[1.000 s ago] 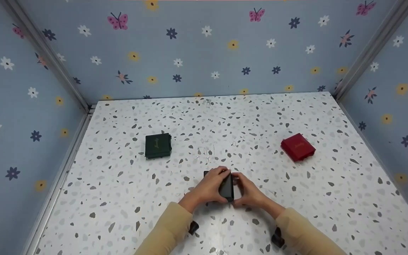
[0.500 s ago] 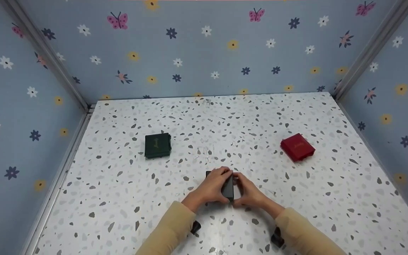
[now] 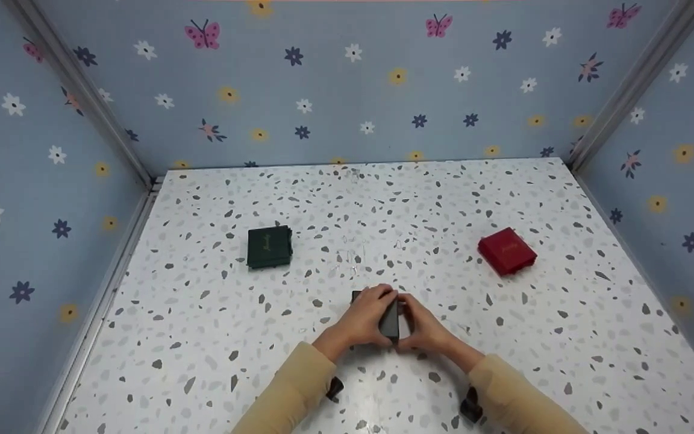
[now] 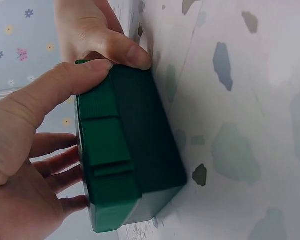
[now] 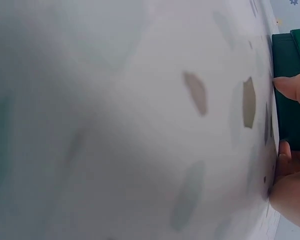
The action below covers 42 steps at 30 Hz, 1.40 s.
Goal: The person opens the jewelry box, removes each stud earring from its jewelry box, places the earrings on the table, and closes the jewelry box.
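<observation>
A small dark green gift box (image 3: 390, 323), a bow on its side, sits near the front middle of the table between both hands. My left hand (image 3: 364, 320) lies over its lid, thumb on the near side and fingers on the far side. From the right, my right hand (image 3: 424, 327) grips the box's lower part by its thumb and fingers. The left wrist view shows the bowed lid (image 4: 107, 145) over the darker base (image 4: 147, 125), with both thumbs at one end. Only part of the box's base (image 5: 289, 112) shows in the right wrist view.
Another dark green box (image 3: 269, 248) with gold lettering rests at the left, and a red box (image 3: 508, 251) lies turned at the right. The speckled table (image 3: 443, 199) is bounded by flower-patterned panels (image 3: 335, 78) at the back and sides.
My left hand has shifted slightly to the right, and the gripped box with it. My right hand stays almost still. The other two boxes have not moved.
</observation>
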Each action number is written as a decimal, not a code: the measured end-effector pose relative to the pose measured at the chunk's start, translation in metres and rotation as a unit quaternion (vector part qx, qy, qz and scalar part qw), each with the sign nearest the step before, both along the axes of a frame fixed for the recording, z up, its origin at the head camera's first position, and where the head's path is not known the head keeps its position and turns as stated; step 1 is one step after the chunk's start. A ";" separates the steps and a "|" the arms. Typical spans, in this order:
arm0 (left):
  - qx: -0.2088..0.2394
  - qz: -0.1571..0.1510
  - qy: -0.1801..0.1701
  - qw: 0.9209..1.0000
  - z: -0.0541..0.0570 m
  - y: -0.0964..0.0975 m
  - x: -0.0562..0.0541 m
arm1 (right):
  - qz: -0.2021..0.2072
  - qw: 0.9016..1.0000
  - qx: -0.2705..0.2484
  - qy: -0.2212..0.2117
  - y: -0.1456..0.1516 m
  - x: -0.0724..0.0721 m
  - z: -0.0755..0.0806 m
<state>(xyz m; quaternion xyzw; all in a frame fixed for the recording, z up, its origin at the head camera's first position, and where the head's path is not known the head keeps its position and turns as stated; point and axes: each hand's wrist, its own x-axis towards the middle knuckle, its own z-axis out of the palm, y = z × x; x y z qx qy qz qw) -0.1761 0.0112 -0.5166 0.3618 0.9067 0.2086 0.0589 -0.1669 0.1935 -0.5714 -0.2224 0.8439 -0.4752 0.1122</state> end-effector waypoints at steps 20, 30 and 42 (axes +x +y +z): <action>0.001 -0.003 0.002 1.000 -0.006 0.002 0.000 | -0.011 1.000 0.008 0.025 0.002 0.005 0.002; -0.010 0.000 -0.008 1.000 -0.010 0.003 0.000 | -0.008 1.000 -0.016 0.024 0.002 0.011 0.003; 0.014 0.000 -0.045 0.999 -0.012 0.002 -0.003 | -0.002 1.000 -0.028 0.002 0.008 0.017 0.009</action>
